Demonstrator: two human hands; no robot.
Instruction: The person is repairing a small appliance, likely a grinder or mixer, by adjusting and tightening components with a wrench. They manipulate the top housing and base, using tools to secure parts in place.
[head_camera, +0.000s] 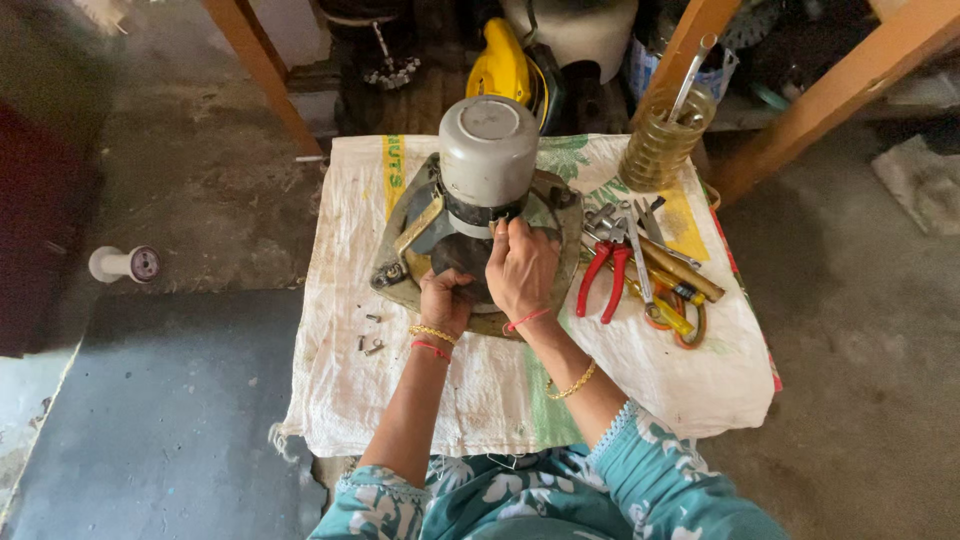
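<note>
A grey cylindrical motor (487, 150) stands upright on a round metal base plate (400, 235), on a small table draped in a white woven sack (340, 380). My left hand (445, 300) grips the dark lower part of the motor at its near side. My right hand (520, 265) rests against the motor's black band, fingertips pinched at it; whether they hold something small is hidden. Both wrists wear bangles and red thread.
Red-handled pliers (603, 280), screwdrivers and spanners (665, 270) lie right of the motor. A glass jar of yellowish liquid (663, 145) holds a tool at the back right. Loose screws (370, 340) lie left. Wooden posts and a yellow tool (500, 65) stand behind.
</note>
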